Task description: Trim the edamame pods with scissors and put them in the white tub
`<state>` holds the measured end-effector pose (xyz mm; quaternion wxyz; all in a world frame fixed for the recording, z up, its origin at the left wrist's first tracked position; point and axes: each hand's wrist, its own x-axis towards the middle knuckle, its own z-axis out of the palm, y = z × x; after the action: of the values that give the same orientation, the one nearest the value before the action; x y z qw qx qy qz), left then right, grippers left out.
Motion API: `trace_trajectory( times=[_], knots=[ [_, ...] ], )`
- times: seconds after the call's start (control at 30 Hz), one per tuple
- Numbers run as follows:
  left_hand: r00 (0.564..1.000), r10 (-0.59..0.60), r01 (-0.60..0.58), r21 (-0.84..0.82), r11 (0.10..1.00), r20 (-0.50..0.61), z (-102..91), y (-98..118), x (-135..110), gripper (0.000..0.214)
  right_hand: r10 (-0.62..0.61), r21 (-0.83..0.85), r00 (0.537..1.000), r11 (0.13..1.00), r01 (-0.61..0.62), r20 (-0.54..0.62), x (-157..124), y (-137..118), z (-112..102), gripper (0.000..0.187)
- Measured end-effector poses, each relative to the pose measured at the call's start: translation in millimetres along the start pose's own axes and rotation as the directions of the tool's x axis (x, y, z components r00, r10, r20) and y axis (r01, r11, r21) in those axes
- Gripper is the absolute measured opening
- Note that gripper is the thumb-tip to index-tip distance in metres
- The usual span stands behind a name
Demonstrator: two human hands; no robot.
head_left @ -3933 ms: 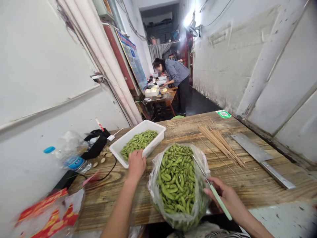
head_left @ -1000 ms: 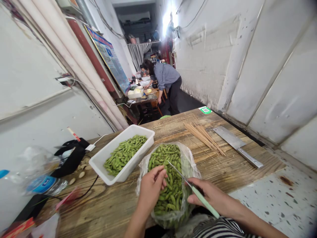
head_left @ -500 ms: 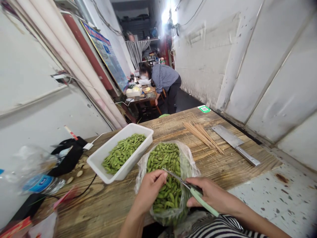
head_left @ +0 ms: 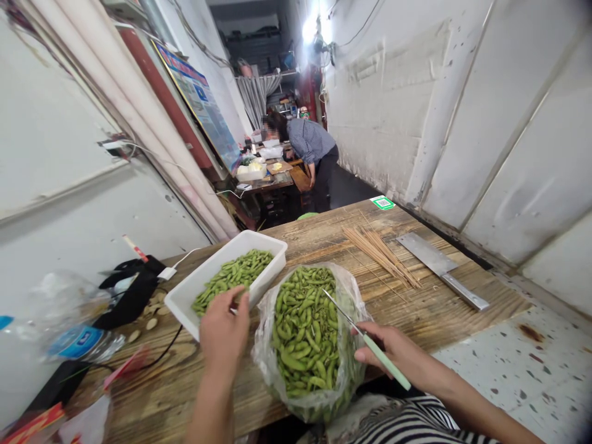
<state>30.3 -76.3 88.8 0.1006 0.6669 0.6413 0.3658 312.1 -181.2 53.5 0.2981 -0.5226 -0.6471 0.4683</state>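
Observation:
My right hand (head_left: 393,348) is closed around scissors (head_left: 383,361) with pale green handles. Their blades point up and left over a clear plastic bag (head_left: 356,302) of green edamame pods (head_left: 308,345). Over the near side of a white tray (head_left: 185,320), my left hand (head_left: 224,327) has its thumb and fingertips drawn together. What they hold, if anything, is too small to make out. More edamame pods (head_left: 240,271) lie in the tray.
Thin wooden skewers (head_left: 382,256) and a cleaver (head_left: 439,268) lie on the wooden table (head_left: 319,237), to the right. A water bottle (head_left: 86,342), a black cable and red packaging are at left. Beyond the table, another person (head_left: 309,145) bends beside a second table.
My left hand has moved left from the scissors' tips to the white tray. The scissors stay over the bag in my right hand. The person behind has shifted slightly.

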Motion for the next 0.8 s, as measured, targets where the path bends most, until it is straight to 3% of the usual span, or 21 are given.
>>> trace_trajectory(
  times=[0.07,0.13,0.23,0.33,0.43,0.6,0.8],
  knots=[
    [0.991,0.080,-0.051,0.251,0.967,-0.104,-7.6,-6,15,0.038,0.004,-0.002,1.000,1.000,-0.004,0.013,-1,-2,-2,0.034],
    [0.982,0.157,-0.106,0.395,0.913,-0.100,-4.9,-3,20,0.038,-0.004,0.000,1.000,1.000,0.004,0.027,-1,-3,-3,0.034],
    [0.955,0.263,-0.295,0.330,0.897,0.139,18.9,12,8,0.027,-0.015,-0.011,1.000,1.000,0.015,0.026,0,-3,0,0.034],
    [0.875,0.281,-0.372,0.175,0.912,0.396,49.4,23,-6,0.017,-0.013,-0.021,1.000,1.000,0.014,0.026,1,0,2,0.035],
    [0.853,0.270,-0.355,0.116,0.928,0.447,64.8,25,-6,0.015,-0.015,-0.024,0.999,1.000,0.016,0.033,1,2,2,0.036],
    [0.861,0.287,-0.322,0.012,0.947,0.420,56.9,25,-1,0.026,-0.002,-0.060,0.999,0.998,0.004,0.032,0,2,2,0.037],
    [0.890,0.102,0.034,-0.289,0.957,0.444,48.3,41,-21,0.021,0.006,-0.078,0.999,0.997,-0.002,0.046,0,-1,1,0.042]
  ],
)
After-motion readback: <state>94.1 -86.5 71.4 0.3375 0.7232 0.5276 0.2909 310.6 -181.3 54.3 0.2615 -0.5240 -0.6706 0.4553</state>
